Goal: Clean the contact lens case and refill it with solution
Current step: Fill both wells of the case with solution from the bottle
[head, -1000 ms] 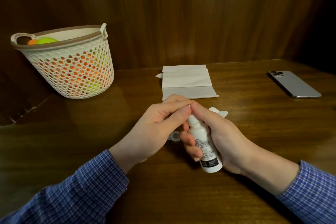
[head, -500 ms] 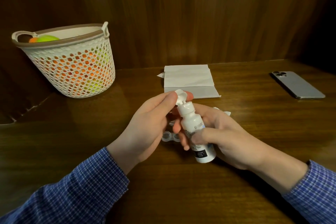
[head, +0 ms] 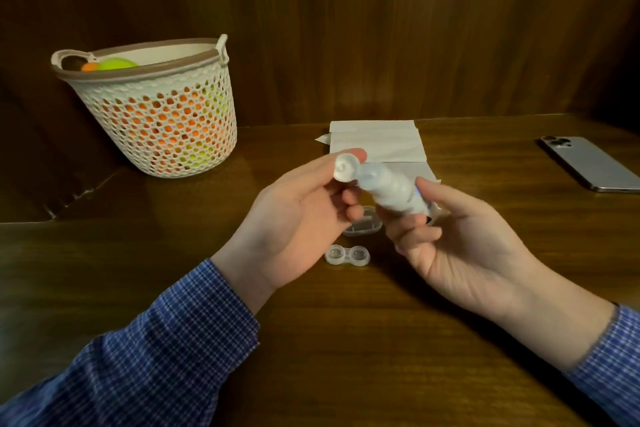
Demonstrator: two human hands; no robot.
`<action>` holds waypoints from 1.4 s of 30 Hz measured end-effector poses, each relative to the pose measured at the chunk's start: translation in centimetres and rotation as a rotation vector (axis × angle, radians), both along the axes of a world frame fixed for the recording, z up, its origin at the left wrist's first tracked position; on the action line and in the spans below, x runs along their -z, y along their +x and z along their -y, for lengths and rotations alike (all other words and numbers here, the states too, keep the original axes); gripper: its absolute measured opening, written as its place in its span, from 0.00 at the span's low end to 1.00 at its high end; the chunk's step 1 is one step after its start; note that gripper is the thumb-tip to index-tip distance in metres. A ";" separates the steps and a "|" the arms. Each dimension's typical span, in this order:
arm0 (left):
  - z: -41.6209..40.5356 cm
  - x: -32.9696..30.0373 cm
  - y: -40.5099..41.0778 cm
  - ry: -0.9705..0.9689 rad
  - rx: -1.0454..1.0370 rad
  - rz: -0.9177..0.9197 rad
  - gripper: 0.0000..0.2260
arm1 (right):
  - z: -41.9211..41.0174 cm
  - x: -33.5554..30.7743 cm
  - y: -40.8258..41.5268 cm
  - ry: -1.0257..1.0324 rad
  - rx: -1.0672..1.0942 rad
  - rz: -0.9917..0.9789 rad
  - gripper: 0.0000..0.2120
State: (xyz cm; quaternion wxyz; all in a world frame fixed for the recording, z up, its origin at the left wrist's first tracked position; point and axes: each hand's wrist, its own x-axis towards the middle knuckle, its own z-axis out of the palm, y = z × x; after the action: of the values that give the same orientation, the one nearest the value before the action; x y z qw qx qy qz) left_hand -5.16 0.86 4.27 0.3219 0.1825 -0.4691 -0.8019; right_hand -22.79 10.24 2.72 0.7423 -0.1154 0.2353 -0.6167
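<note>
Head view: right hand [head: 460, 246] grasps tilted solution bottle [head: 394, 189], left hand [head: 294, 218] pinches its cap [head: 345, 167]; a squeeze now risks spilling beyond the open lens case [head: 347, 255] near the hands.

Wooden table [head: 104, 288], basket [head: 156, 121], tissue [head: 377, 142], phone [head: 588, 163], lens case [head: 347, 256]

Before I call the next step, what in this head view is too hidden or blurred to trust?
- Solution bottle: motion-blurred, label unreadable; nozzle state unclear. Right hand covers its base.
- Cap, pinched by left hand: blurred; whether fully detached is uncertain.
- Clear item behind the lens case: mostly hidden by fingers.
- Lens case wells: too small to tell if wet.
- Phone: cut by right edge.
</note>
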 end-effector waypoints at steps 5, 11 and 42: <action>-0.8 1.1 -0.7 -0.038 0.123 0.002 0.15 | -0.3 0.5 0.0 0.061 -0.003 0.259 0.23; 0.9 1.6 2.2 -0.731 -0.277 0.516 0.10 | 0.0 0.1 -0.4 0.116 0.067 0.251 0.26; 1.3 2.7 5.2 -1.055 0.292 0.846 0.10 | 0.2 1.5 2.3 0.025 0.102 -0.595 0.22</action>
State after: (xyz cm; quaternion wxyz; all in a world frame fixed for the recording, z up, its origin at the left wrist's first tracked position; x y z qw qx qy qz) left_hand 0.00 -0.43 1.58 0.0458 0.2336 -0.9015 -0.3614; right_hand -20.47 10.00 1.22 0.6102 -0.2696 0.4556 -0.5895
